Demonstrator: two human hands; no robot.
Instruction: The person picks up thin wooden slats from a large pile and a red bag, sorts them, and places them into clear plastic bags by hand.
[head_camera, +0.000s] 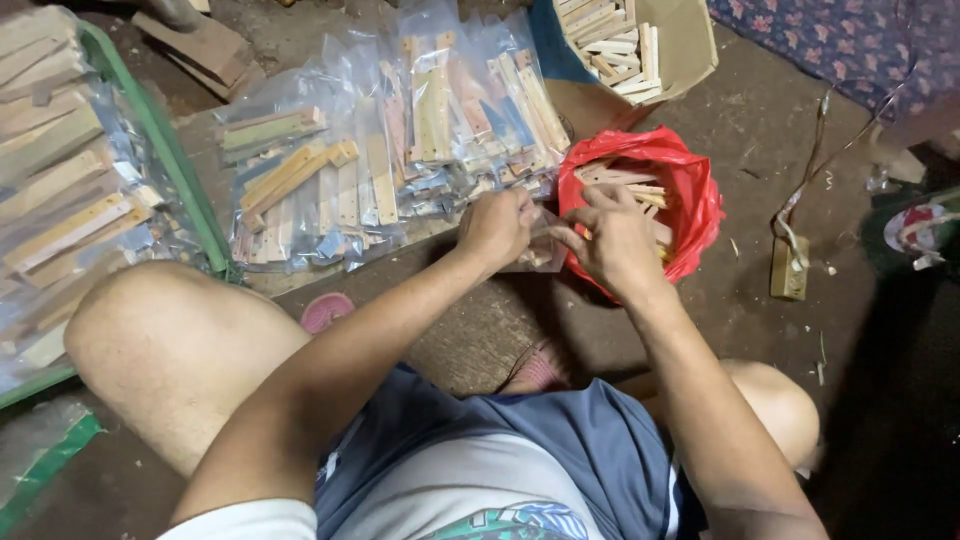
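Here, seen from the head, the left hand (497, 228) and right hand (612, 238) pinch a small clear packet of wooden pieces (541, 254) between them — just beside the red bag (700, 200) of sticks, below the heap of filled packets (400, 150).

Left hand (497, 226): closed around a small clear packet (535, 255), fingers curled at its top edge.
Right hand (612, 240): touching the same packet from the right, fingers bent, just in front of the red bag (690, 190).
Red bag: open, on the floor, with wooden sticks (630, 185) inside.
Packet pile (390, 150): many clear packets with wooden pieces, lying behind the hands.
Box (690, 45): cardboard, top right, full of pale sticks.
Green frame (175, 160): on the left, beside more bagged wood.
Knees: bare, on both sides of the arms.
Floor (760, 130): dark and dusty.
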